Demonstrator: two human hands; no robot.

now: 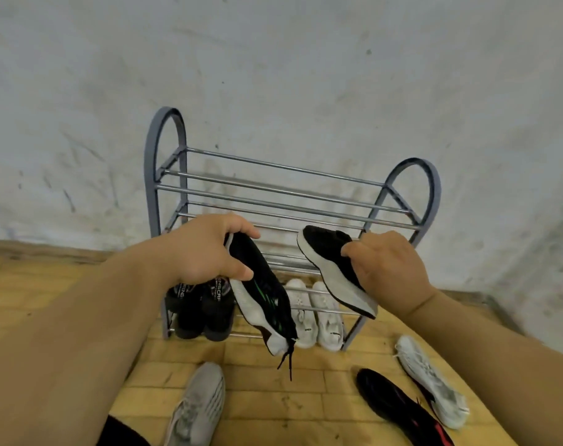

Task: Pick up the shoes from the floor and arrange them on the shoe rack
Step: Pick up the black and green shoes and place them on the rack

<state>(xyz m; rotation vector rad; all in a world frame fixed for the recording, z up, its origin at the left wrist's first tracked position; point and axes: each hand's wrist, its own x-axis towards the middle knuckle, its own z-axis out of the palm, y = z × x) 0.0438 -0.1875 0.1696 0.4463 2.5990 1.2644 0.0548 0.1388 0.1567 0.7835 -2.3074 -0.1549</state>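
Note:
My left hand (209, 249) grips a black shoe with green marks and a white sole (264, 297), which hangs toe down with its lace dangling. My right hand (386, 262) grips a matching black shoe with a white sole (331, 268), held tilted in front of the rack's middle shelf. The grey metal shoe rack (286, 191) stands against the wall with its top shelf bare. On its bottom shelf sit a black pair (203, 313) at the left and a white pair (318, 313) at the right.
On the yellow tiled floor lie a grey shoe (198, 407) near my left arm, a black and red shoe (399, 410) and a white-grey shoe (431, 378) at the right. A scuffed white wall (273, 59) rises behind the rack.

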